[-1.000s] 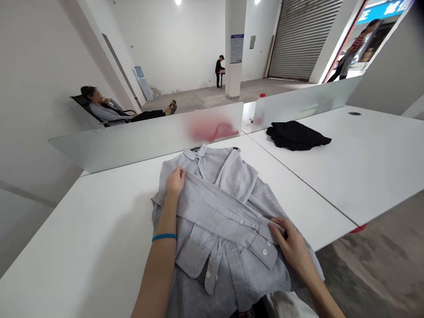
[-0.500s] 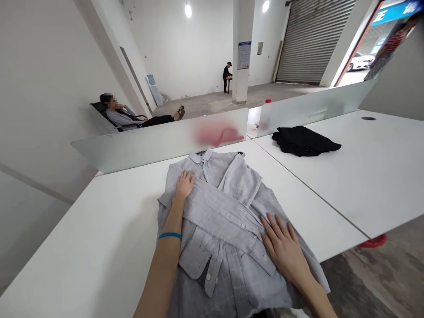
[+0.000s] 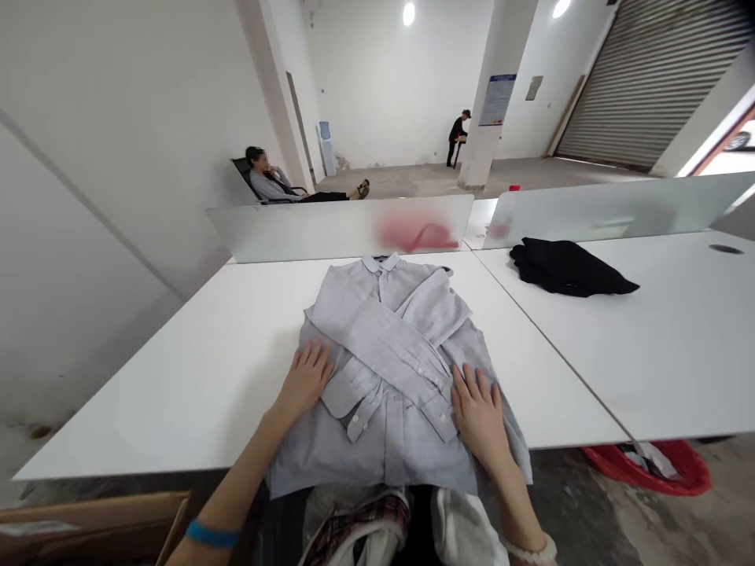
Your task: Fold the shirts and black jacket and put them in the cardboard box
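A light grey button-up shirt (image 3: 401, 456) lies on the white table (image 3: 236, 338) with its collar toward the divider. Both sleeves are folded across the front and cross in the middle, their cuffs pointing toward me. The hem hangs at the table's near edge. My left hand (image 3: 307, 377) rests flat on the shirt's left side, just outside the crossed sleeves, fingers stretched out. On the other side, my right hand (image 3: 479, 409) lies flat with fingers apart, beside the cuff of the upper sleeve. Neither hand grips the cloth.
Folded black cloth (image 3: 569, 267) lies on the table to the right. A frosted divider (image 3: 330, 232) runs along the back. Below the near edge are a cardboard box (image 3: 118, 519) and a red-lined bin (image 3: 678, 479). Two people (image 3: 277, 181) are farther off, one seated, one standing.
My left hand has slid from the shoulder area down to the shirt's left side. My right hand stays near the cuff. The view has turned left and tilted, showing the box and bin.
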`<state>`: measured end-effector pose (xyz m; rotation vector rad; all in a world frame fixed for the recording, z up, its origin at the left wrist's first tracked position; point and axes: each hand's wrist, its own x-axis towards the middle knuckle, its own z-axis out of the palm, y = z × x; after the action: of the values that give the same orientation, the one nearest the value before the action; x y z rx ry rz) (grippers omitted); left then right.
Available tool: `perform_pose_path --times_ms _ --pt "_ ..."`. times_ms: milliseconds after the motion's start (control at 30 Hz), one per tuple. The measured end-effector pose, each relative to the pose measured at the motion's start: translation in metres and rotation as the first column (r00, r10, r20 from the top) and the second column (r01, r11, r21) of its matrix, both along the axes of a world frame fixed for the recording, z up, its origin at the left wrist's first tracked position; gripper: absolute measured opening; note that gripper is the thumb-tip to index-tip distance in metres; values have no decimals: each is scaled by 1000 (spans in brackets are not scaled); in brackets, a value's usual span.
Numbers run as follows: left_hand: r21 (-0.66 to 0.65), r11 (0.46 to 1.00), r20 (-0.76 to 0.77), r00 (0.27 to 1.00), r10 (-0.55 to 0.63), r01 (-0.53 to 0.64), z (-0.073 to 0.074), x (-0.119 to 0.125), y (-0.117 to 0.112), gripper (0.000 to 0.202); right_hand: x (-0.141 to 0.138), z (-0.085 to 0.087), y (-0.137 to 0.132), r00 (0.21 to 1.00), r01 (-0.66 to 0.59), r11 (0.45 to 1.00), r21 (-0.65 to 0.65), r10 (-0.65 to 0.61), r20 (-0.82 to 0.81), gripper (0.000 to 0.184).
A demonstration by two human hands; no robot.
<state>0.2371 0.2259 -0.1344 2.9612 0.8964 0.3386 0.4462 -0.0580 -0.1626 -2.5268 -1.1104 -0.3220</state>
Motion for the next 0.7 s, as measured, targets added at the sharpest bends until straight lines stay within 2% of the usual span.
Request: perform_pose_path --times_ms 100,167,200,233,267,333,400,433,467,500,567,633,700 --pt "-117 993 93 995 31 -20 -10 -61 -56 53 6 12 -12 962 -89 981 175 130 -242 45" --pt "-279 959 252 960 119 -46 -15 -95 -94 54 8 24 -32 842 -146 933 330 292 -453 42" --pt "-397 916 336 919 208 -62 -17 -109 -113 52 8 29 -46 753 -140 905 402 361 -550 41" --pt "-532 843 405 849 341 -85 -19 -121 -130 50 7 33 -62 660 -95 881 463 405 -633 42" --pt "-661 743 446 745 496 -99 -21 -130 -144 46 5 33 -79 576 -8 861 508 419 -701 44" --pt "-847 527 440 462 770 -73 -25 -141 -163 40 1 25 -113 466 245 803 543 394 -793 46" --pt "-940 342 337 198 921 8 -28 -142 -165 33 -3 7 -141 413 485 702 522 342 -844 47" --pt "-964 259 264 106 959 56 -29 -140 -162 27 -5 -3 -151 397 566 653 503 319 -860 47" --pt "-977 178 186 62 981 115 -29 -137 -156 21 -7 -13 -157 382 619 614 490 309 -871 47" --pt "-977 106 117 53 992 183 -28 -133 -148 15 -9 -21 -159 365 649 589 482 314 -876 49" --pt "-954 -2 35 118 992 300 -24 -125 -134 12 -15 -30 -154 329 661 575 482 355 -875 55" --pt "-941 -66 13 229 973 332 -21 -117 -126 14 -22 -31 -141 308 628 603 492 388 -869 59" --pt "-947 -98 3 315 949 305 -20 -111 -125 20 -29 -26 -126 291 572 663 483 387 -875 57"
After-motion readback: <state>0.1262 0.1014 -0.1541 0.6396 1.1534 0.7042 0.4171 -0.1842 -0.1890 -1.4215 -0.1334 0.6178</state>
